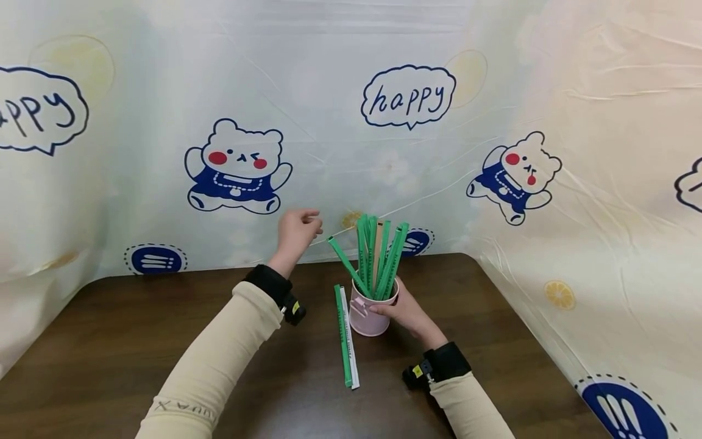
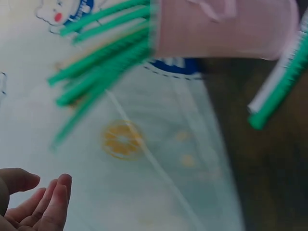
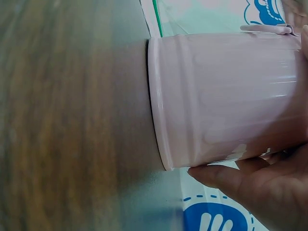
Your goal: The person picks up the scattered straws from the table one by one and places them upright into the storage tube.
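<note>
A small pink bucket [image 1: 370, 323] stands upright on the table, holding several slim green wrapped sticks [image 1: 364, 256] with dark printing and a brown one [image 1: 378, 253]. My right hand [image 1: 408, 311] grips the bucket from its right side; its fingers lie partly behind it. In the right wrist view the bucket [image 3: 231, 101] fills the middle, with the hand [image 3: 264, 187] around its lower side. One green stick [image 1: 345, 262] leans out to the left. My left hand [image 1: 298, 235] hovers left of the sticks, empty, fingers loosely bent. The left wrist view shows this hand [image 2: 43, 207] apart from them.
On the dark wooden table [image 1: 137, 341], a green wrapped stick [image 1: 343, 335] and a white one [image 1: 349, 341] lie side by side, left of the bucket. A printed cloth [image 1: 329, 91] with bears hangs behind the table and along its right side.
</note>
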`<action>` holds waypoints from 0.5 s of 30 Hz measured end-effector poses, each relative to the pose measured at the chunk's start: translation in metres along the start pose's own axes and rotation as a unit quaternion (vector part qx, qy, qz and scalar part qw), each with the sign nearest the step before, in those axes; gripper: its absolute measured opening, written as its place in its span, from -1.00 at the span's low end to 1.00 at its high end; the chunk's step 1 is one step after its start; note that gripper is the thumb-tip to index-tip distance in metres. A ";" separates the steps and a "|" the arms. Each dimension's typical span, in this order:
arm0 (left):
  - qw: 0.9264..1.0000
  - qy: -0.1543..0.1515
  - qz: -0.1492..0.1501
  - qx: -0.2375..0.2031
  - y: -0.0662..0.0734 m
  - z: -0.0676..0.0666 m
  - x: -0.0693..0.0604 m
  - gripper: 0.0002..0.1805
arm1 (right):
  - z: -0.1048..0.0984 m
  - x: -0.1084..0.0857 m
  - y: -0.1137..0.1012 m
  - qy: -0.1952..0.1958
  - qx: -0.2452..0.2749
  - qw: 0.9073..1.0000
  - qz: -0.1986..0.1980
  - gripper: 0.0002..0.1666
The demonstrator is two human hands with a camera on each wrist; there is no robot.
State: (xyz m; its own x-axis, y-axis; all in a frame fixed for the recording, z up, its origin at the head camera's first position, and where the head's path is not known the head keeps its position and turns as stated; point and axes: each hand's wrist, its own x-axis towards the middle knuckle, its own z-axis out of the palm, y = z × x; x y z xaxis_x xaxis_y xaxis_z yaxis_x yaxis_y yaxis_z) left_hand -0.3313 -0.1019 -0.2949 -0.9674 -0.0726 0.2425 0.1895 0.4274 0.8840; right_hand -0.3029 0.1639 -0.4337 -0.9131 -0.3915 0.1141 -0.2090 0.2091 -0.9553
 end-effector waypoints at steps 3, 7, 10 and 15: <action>1.000 -0.010 -0.019 0.009 -0.023 0.004 -0.003 -0.60 | -0.001 0.001 -0.001 0.002 -0.002 1.000 -0.001 0.08; 0.996 -0.055 -0.067 0.029 -0.058 0.019 -0.010 -0.65 | -0.002 0.003 -0.001 0.010 -0.008 1.000 0.002 0.07; 0.989 -0.092 -0.108 0.048 -0.081 0.036 -0.015 -0.64 | -0.002 0.004 -0.001 0.011 -0.007 1.000 0.003 0.09; 0.981 -0.116 -0.137 0.079 -0.099 0.063 -0.025 -0.66 | -0.001 0.002 0.001 0.002 -0.003 1.000 0.006 0.11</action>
State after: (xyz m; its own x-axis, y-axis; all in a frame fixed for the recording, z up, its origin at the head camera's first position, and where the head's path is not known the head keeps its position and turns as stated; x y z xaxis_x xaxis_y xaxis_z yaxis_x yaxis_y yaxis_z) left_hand -0.3361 -0.0860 -0.4136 -0.9940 -0.0049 -0.1091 -0.0933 0.5566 0.8255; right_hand -0.3055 0.1645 -0.4340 -0.9172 -0.3847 0.1036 -0.2000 0.2196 -0.9549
